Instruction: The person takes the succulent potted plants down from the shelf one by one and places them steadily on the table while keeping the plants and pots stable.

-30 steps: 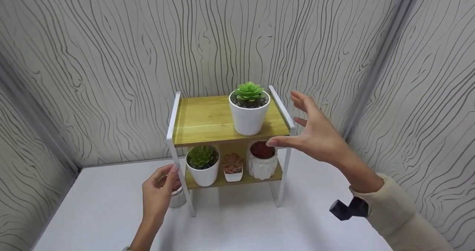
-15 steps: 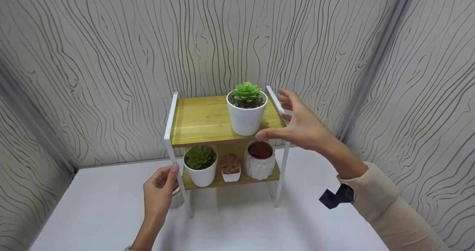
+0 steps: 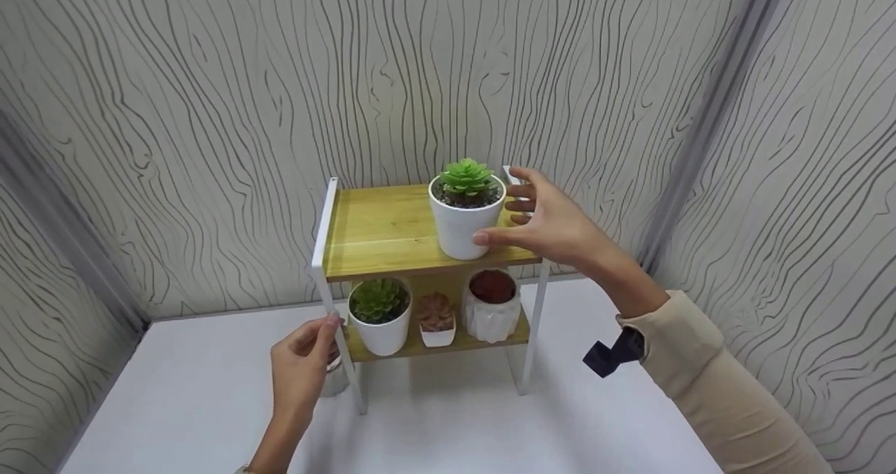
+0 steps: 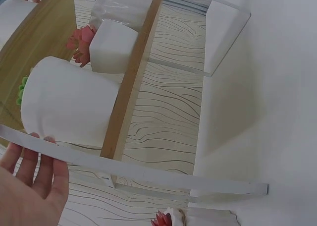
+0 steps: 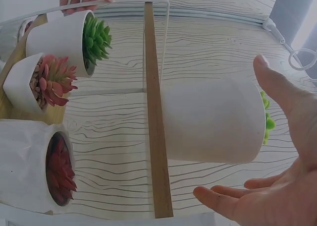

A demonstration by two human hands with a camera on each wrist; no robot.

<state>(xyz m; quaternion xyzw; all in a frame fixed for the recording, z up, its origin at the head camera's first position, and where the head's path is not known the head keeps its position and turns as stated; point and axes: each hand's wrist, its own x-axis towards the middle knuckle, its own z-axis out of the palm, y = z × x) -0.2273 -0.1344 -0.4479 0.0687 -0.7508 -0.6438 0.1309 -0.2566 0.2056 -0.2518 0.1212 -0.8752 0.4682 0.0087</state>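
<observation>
A green succulent in a white round pot (image 3: 458, 225) stands on the rack's upper wooden board, right of its middle. My right hand (image 3: 560, 225) is beside this pot, thumb across its front and fingers spread behind on the right; the right wrist view shows gaps between hand and pot. At the left, my left hand (image 3: 301, 365) holds the white metal side post (image 3: 323, 250) of the two-tier plant rack, fingertips against it. On the lower board stand a green succulent pot (image 3: 381, 316), a small reddish succulent pot (image 3: 437, 320) and a ribbed white pot (image 3: 491, 309) with a dark red plant.
Another potted plant (image 3: 334, 379) sits on the white table (image 3: 182, 390) outside the rack's left post, partly hidden by my left hand. A wall panel (image 3: 210, 110) with wavy lines rises close behind the rack. A dark device (image 3: 612, 351) is on the right wrist.
My right hand has moved left, from outside the rack's right side to around the upper pot, its thumb now before it. The left hand stays at the post; the pots stay put.
</observation>
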